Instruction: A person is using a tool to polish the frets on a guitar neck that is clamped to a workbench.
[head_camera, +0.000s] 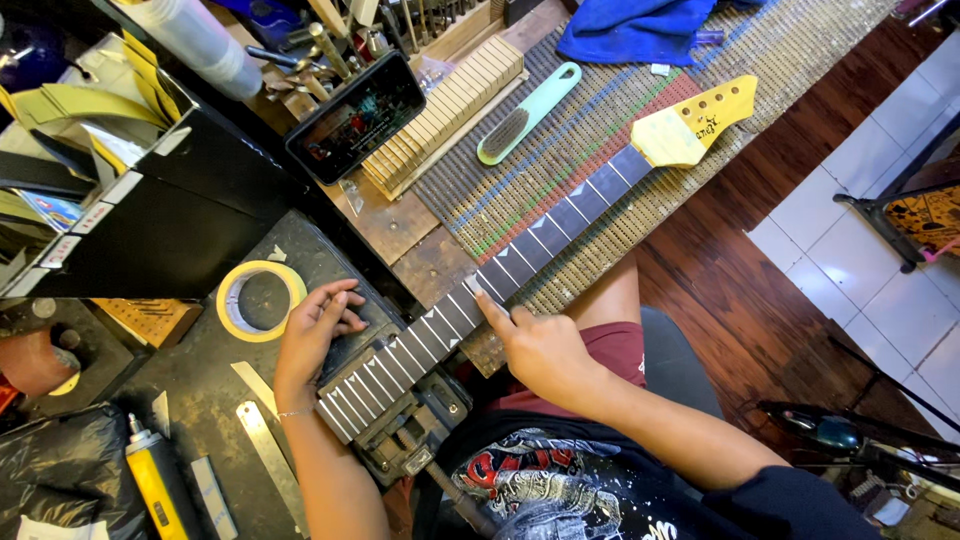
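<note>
The guitar neck (520, 255) lies slantwise across the bench, its yellow headstock (695, 125) toward two o'clock and its heel held in a vise (400, 420) at seven o'clock. The left hand (312, 335) rests flat beside the neck, fingers loosely spread, holding nothing. The right hand (545, 350) presses its forefinger on the edge of the fretboard, other fingers curled. A roll of tape (260, 300) sits at nine o'clock, a brush (527, 113) at twelve.
</note>
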